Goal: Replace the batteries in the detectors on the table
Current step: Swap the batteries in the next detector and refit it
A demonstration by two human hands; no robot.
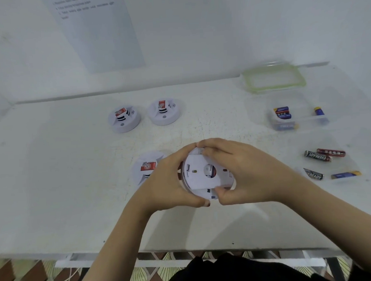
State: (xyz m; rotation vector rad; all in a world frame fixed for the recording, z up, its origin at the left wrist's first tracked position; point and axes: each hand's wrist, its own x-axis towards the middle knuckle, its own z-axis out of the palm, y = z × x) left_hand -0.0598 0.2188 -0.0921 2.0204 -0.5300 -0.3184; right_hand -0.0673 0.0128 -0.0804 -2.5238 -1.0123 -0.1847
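I'm gripping one detector (203, 173) with both hands just above the table (74, 167), back plate facing up at me. My left hand (171, 179) is curling round its left rim, thumb at the near edge. My right hand (242, 174) is wrapping the right side, fingers over the far edge, thumb pinching the near edge. A second detector (146, 167) is lying just behind my left hand, partly hidden. Two more detectors (124, 121) are sitting side by side further back. Loose batteries (317, 156) are lying well to the right, near a clear box (286, 122) holding more. A green-rimmed lid (273, 79) is lying behind it.
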